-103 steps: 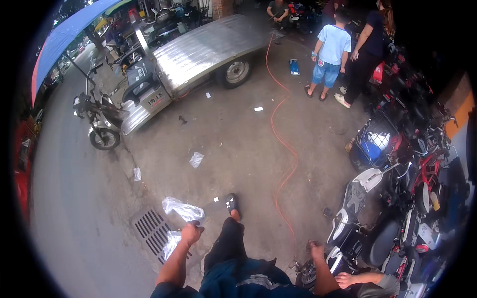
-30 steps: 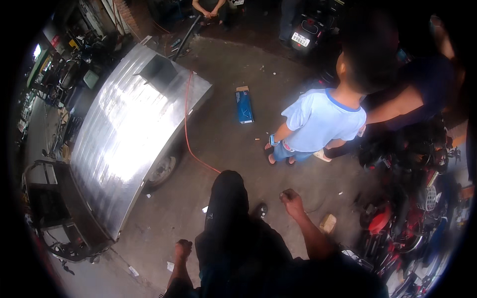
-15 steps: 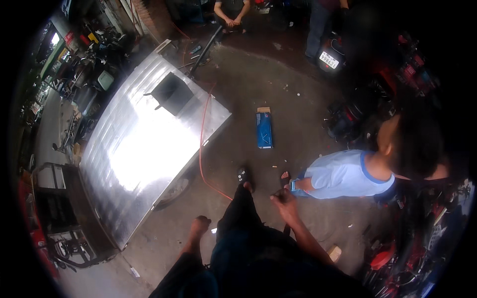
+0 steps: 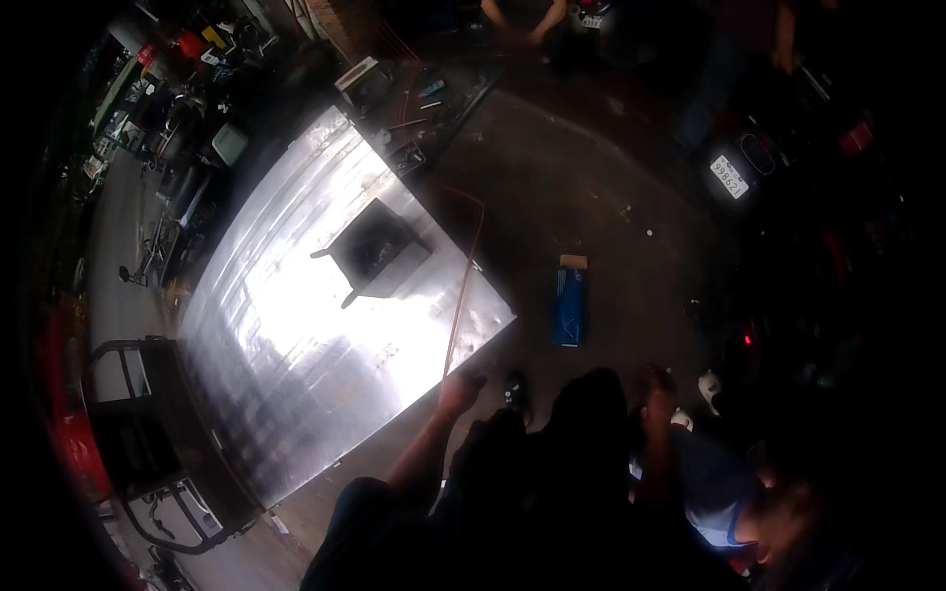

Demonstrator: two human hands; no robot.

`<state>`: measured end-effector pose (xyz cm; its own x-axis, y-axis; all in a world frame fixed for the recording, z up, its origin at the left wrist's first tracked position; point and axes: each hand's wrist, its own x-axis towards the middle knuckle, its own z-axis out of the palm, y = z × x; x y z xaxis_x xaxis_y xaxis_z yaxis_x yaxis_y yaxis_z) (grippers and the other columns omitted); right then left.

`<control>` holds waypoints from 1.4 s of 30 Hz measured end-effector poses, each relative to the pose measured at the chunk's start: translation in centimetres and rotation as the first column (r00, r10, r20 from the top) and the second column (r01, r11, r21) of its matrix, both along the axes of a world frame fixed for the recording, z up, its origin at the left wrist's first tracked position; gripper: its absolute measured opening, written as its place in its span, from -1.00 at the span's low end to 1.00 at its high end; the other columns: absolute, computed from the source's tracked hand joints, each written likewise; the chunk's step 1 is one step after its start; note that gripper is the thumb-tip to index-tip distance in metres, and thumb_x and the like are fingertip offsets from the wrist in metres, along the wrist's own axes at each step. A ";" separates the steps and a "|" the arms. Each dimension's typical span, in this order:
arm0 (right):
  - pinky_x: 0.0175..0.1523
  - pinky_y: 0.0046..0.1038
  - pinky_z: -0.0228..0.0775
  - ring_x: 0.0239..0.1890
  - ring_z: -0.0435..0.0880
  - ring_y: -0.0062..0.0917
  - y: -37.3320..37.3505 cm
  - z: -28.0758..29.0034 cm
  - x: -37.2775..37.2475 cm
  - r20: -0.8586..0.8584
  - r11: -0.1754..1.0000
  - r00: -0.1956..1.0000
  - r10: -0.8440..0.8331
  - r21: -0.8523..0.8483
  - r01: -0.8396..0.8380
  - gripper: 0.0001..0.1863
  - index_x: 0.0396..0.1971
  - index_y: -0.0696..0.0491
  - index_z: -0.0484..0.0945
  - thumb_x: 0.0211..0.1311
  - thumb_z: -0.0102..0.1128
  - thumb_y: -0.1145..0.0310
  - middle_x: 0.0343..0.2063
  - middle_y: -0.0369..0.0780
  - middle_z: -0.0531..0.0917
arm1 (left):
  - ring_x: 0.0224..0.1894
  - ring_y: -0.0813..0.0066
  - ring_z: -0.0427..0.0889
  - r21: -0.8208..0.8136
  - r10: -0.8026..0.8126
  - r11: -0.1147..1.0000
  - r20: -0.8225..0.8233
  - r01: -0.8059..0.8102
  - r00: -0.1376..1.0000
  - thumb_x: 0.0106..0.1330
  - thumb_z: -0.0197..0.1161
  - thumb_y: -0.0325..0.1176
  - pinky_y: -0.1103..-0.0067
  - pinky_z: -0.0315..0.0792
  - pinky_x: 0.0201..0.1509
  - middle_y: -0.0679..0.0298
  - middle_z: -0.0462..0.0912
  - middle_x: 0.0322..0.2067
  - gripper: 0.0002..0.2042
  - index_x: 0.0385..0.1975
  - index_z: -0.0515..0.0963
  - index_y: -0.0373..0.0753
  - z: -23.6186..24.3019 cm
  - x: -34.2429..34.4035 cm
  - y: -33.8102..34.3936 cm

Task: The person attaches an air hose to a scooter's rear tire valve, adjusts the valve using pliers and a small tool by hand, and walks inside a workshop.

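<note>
My left hand (image 4: 460, 392) is beside the near edge of a silver metal tricycle bed (image 4: 276, 414), its fingers blurred; I cannot tell whether it touches the bed. My right hand (image 4: 655, 399) is in shadow at the right of my legs, too blurred to show its fingers. On the bed lies a dark metal piece (image 4: 379, 251) with two projecting legs. A red hose (image 4: 463, 286) crosses the bed's right corner. A blue cardboard box (image 4: 569, 307) with an open end lies on the floor right of the bed.
A child in light blue (image 4: 719, 502) is at my lower right. Two other people (image 4: 522, 15) (image 4: 729, 49) are at the back. Tools (image 4: 432, 89) lie beyond the bed. Parked scooters (image 4: 749, 172) line the dark right side; vehicles (image 4: 163, 177) crowd the left.
I have advanced toward the bed, my left hand rising to its edge. The bed and blue box sit nearer and farther right in view; the child has dropped to the lower right.
</note>
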<state>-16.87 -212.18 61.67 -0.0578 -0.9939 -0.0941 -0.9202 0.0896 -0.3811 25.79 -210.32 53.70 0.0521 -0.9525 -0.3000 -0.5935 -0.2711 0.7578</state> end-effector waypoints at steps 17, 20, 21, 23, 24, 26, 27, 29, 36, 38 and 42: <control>-0.11 -0.34 0.40 -0.22 0.53 -0.32 -25.6 -7.5 -30.4 -0.313 0.947 0.913 0.260 0.267 -0.179 -0.59 0.00 0.10 0.43 0.29 -0.07 0.15 -0.23 -0.09 0.55 | -0.26 0.04 0.61 0.016 0.247 0.969 -0.066 -0.247 0.967 0.18 0.15 -0.18 0.35 0.48 -0.22 0.02 0.62 -0.34 -0.72 -0.24 0.57 -0.23 3.3 -12.1 -34.4; -0.07 -0.36 0.40 -0.19 0.54 -0.34 -39.9 -6.6 -33.3 -0.396 0.928 0.853 0.340 0.287 -0.237 -0.60 -0.02 0.13 0.43 0.30 -0.09 0.16 -0.20 -0.08 0.55 | -0.41 0.33 0.64 0.248 0.562 0.824 -0.254 -0.509 0.787 0.16 0.18 -0.25 0.50 0.47 -0.31 0.04 0.64 -0.40 -0.68 -0.18 0.55 -0.36 6.2 -12.2 -39.7; -0.06 -0.36 0.39 -0.17 0.54 -0.34 -45.3 -6.4 -33.4 -0.414 0.933 0.843 0.343 0.256 -0.254 -0.60 -0.02 0.13 0.44 0.31 -0.10 0.17 -0.19 -0.08 0.55 | -0.41 0.33 0.64 0.256 0.572 0.817 -0.253 -0.516 0.780 0.16 0.18 -0.25 0.50 0.47 -0.31 0.04 0.64 -0.40 -0.68 -0.18 0.55 -0.36 9.2 -12.2 -41.8; -0.03 -0.37 0.39 -0.15 0.54 -0.35 -58.3 -6.2 -30.2 -0.373 0.927 0.848 0.375 0.164 -0.338 -0.60 -0.03 0.15 0.44 0.32 -0.12 0.17 -0.17 -0.07 0.55 | -0.47 0.47 0.59 0.288 0.690 0.721 -0.221 -0.630 0.689 0.16 0.14 -0.31 0.56 0.44 -0.36 0.08 0.62 -0.45 -0.70 -0.21 0.54 -0.41 13.0 -11.7 -44.1; -0.02 -0.37 0.39 -0.14 0.54 -0.35 -63.6 -5.6 -27.9 -0.321 0.939 0.883 0.342 0.098 -0.328 -0.60 -0.04 0.15 0.45 0.32 -0.13 0.18 -0.16 -0.07 0.55 | -0.52 0.50 0.55 0.280 0.712 0.700 -0.332 -0.657 0.618 0.15 0.09 -0.35 0.58 0.41 -0.41 0.16 0.59 -0.51 -0.73 -0.26 0.54 -0.41 13.0 -11.3 -45.5; 0.00 -0.33 0.36 -0.13 0.55 -0.28 -72.5 -3.9 -21.2 -0.126 0.967 0.959 0.255 0.019 -0.255 -0.56 0.01 0.18 0.42 0.29 -0.07 0.16 -0.18 -0.02 0.56 | -0.56 0.53 0.49 0.337 0.791 0.605 -0.365 -0.722 0.492 0.14 0.09 -0.36 0.62 0.38 -0.46 0.21 0.55 -0.55 -0.75 -0.31 0.54 -0.42 14.1 -10.8 -48.8; 0.00 -0.34 0.36 -0.13 0.55 -0.28 -76.4 -1.9 -16.6 0.000 0.975 0.975 0.221 0.016 -0.221 -0.56 -0.01 0.18 0.43 0.26 -0.02 0.16 -0.18 -0.01 0.57 | -0.58 0.56 0.46 0.335 0.822 0.532 -0.425 -0.778 0.379 0.13 0.11 -0.36 0.65 0.34 -0.51 0.25 0.51 -0.58 -0.77 -0.33 0.54 -0.41 13.0 -10.3 -49.5; 0.00 -0.35 0.34 -0.13 0.56 -0.27 -81.2 3.1 -5.2 0.268 0.979 0.957 0.107 0.139 -0.149 -0.55 -0.05 0.20 0.46 0.21 0.07 0.15 -0.20 0.00 0.58 | -0.61 0.59 0.43 0.380 0.885 0.380 -0.414 -0.843 0.213 0.14 0.12 -0.35 0.65 0.30 -0.56 0.25 0.50 -0.58 -0.74 -0.27 0.51 -0.42 13.0 -9.5 -51.6; -0.06 -0.38 0.36 -0.22 0.60 -0.32 -93.6 1.6 10.9 0.403 0.900 0.880 0.254 0.236 -0.367 -0.65 -0.24 0.19 0.52 0.11 0.20 0.21 -0.31 -0.06 0.62 | -0.35 0.38 0.52 0.151 0.961 0.167 -0.248 -0.974 0.126 0.17 0.13 -0.30 0.54 0.39 -0.20 0.14 0.53 -0.43 -0.62 -0.14 0.42 -0.51 9.4 -4.5 -64.2; -0.06 -0.37 0.36 -0.22 0.59 -0.34 -97.1 0.1 13.1 0.390 0.859 0.882 0.266 0.319 -0.400 -0.65 -0.22 0.20 0.52 0.10 0.21 0.24 -0.31 -0.10 0.62 | -0.18 0.23 0.52 0.060 0.953 0.148 -0.274 -0.987 0.127 0.18 0.15 -0.27 0.47 0.34 -0.02 0.03 0.54 -0.29 -0.59 -0.11 0.41 -0.50 8.8 -3.7 -66.7; -0.05 -0.39 0.34 -0.21 0.56 -0.35 -102.9 -2.8 19.0 0.274 0.803 0.885 0.377 0.380 -0.460 -0.62 -0.23 0.21 0.50 0.07 0.22 0.22 -0.32 -0.11 0.61 | -0.14 0.12 0.52 -0.011 0.975 0.221 -0.035 -0.975 0.221 0.17 0.16 -0.25 0.41 0.35 -0.02 -0.07 0.49 -0.17 -0.59 -0.07 0.42 -0.42 10.6 -2.9 -72.2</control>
